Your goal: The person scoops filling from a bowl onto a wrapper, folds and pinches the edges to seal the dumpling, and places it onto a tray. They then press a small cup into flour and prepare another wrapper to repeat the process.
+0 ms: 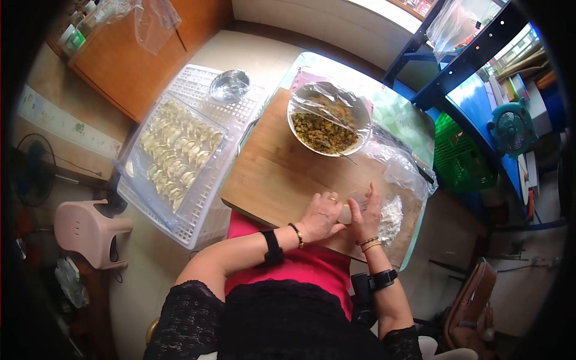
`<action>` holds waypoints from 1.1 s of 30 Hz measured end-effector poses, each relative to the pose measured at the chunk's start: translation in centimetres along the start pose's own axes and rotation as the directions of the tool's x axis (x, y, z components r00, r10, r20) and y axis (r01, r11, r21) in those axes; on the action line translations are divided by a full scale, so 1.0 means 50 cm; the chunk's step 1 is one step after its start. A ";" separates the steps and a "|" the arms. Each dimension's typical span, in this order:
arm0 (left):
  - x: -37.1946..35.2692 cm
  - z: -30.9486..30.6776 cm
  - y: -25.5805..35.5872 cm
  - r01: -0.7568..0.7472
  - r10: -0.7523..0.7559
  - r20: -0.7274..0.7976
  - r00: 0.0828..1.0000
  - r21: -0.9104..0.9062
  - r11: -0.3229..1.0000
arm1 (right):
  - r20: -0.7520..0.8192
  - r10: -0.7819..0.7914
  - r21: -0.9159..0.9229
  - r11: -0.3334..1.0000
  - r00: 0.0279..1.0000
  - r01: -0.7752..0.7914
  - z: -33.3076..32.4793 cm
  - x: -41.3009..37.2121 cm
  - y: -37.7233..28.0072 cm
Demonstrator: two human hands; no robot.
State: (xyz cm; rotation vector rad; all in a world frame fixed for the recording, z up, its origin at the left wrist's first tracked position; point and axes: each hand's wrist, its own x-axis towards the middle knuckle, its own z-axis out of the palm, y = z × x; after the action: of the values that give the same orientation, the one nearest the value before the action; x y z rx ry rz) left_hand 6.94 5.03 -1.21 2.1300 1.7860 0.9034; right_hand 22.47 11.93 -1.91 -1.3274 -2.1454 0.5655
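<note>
Low over the near part of a wooden board (264,162), my left hand (321,216) has its fingers curled round one side of a small pale piece of dough (344,214). My right hand (365,217) is on the other side of the dough, thumb near it and fingers apart, pointing forward. Just right of my right hand lies a heap of white flour (391,221). Farther back on the board stands a bowl (329,144) of chopped filling, partly covered with clear plastic film. What lies under my palms is hidden.
To the left, a tray (225,141) holds several rows of folded dumplings (174,153). A metal bowl (230,86) stands behind them on a white rack. Crumpled plastic (399,165) lies at the board's right. A green basket (459,159), small fan (513,129) and pink stool (87,231) are farther out.
</note>
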 end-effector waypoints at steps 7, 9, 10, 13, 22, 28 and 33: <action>0.005 -0.006 -0.014 -0.071 0.063 0.157 0.986 0.045 0.996 | 0.039 -0.074 0.049 0.996 0.997 0.072 -0.055 -0.034 -0.023; -0.012 -0.026 -0.027 -0.046 0.050 0.066 0.997 -0.060 0.997 | 0.177 -0.270 -0.207 0.930 0.947 0.304 -0.045 -0.051 -0.062; -0.024 -0.030 -0.035 -0.042 0.046 0.075 0.996 -0.058 0.997 | 0.179 -0.265 -0.201 0.933 0.947 0.299 -0.032 -0.056 -0.068; -0.050 -0.040 -0.040 -0.025 0.031 0.113 0.993 -0.049 0.998 | 0.062 -0.192 -0.382 0.902 0.980 0.201 0.003 -0.044 -0.047; -0.046 -0.032 0.051 -0.368 0.359 0.392 0.847 -0.054 0.928 | -0.087 0.107 0.030 0.994 0.990 -0.105 -0.024 -0.006 0.026; -0.066 -0.037 0.027 -0.392 0.370 0.441 0.817 -0.045 0.919 | 0.075 0.015 0.060 0.998 0.997 -0.019 -0.054 -0.042 -0.021; -0.055 -0.062 0.032 -0.307 0.258 0.660 0.705 -0.043 0.951 | 0.106 -0.149 -0.317 0.932 0.983 0.175 0.003 -0.041 -0.043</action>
State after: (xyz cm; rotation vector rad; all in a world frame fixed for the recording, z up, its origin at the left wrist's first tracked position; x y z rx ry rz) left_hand 6.21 1.36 1.23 2.3879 1.1534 0.0653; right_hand 21.68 9.14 -1.21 -1.2921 -2.4673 0.2054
